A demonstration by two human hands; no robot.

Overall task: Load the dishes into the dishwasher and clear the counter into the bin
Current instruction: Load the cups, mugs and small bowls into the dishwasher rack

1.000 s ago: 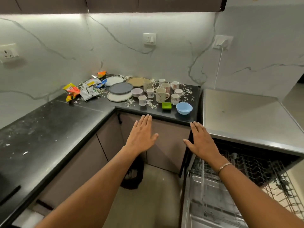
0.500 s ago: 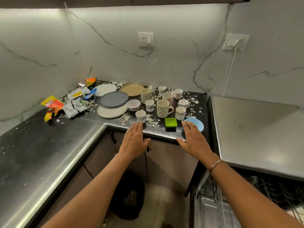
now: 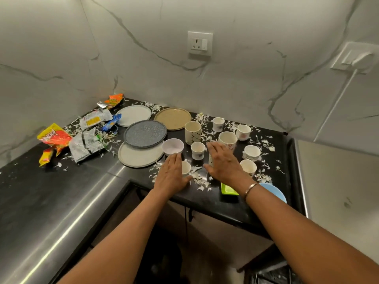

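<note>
A: Entry 1, far left of the surface [image 3: 61, 191]?
B: Snack wrappers [image 3: 54, 137] in a loose heap by the wall corner; paper scraps [image 3: 202, 179] strewn from there to the right edge
A: Plates?
B: Four, all flat. Grey plate [image 3: 145, 133] overlaps the front white plate [image 3: 140, 158]; rear white plate [image 3: 133, 115] and tan plate [image 3: 172, 118] lie behind
A: Left hand [image 3: 172, 175], grip?
B: Grip wide: fingers straight, together, palm down, holding nothing. Fingertips reach the near rim of the lilac bowl [image 3: 173, 145]; contact cannot be told. A small cup [image 3: 186, 168] stands just beside the thumb, partly hidden
A: Between the hands?
B: Tall mug [image 3: 192, 132] and short cup [image 3: 198, 150], upright, the cup nearer
A: Right hand [image 3: 224, 163]?
B: Grip likewise wide, fingers straight, thumb out to the left, nothing held. The hand hides the near side of a patterned mug [image 3: 227, 138]. Bracelet [image 3: 250, 189] on the wrist
A: Further right?
B: Green dish [image 3: 226, 190] and blue bowl [image 3: 275, 193] at the front edge, partly under the forearm; white cups [image 3: 252, 152] upright behind them, none gripped
</note>
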